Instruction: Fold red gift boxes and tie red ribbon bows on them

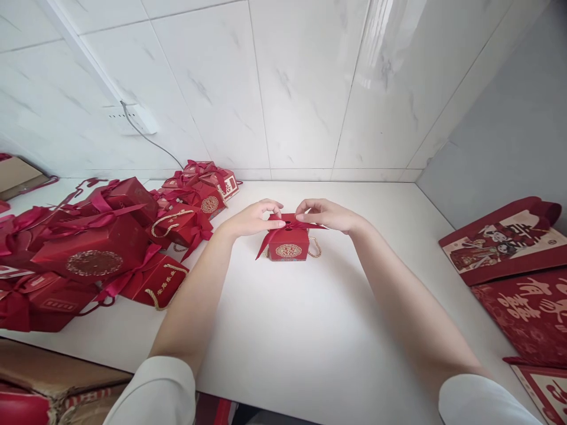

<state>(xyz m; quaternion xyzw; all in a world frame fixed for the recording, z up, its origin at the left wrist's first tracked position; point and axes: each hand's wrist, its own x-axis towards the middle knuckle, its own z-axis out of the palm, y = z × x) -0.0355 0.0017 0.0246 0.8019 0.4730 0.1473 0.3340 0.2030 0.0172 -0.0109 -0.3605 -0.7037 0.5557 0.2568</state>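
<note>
Red card, printed with a round gold emblem, makes up the small box [287, 252] standing upright on the white table [287, 336], and it looks closed, so I judge the folding done. Its gold cord handle [315, 248] shows at the side. What seems left is the ribbon [264, 242]: it lies across the top of the box, one tail slanting down past its left edge, with no finished bow that I can see. Both hands meet over the box, the left hand [254, 218] and the right hand [330, 215] each half curled, thumb and fingers at the ribbon; they are too small from here to tell how firmly either grips it. Left of the box, red boxes [106, 245] lie heaped, several with ribbon tied on, apparently finished. Well to the right of the box lie printed red bags [487, 245].
</note>
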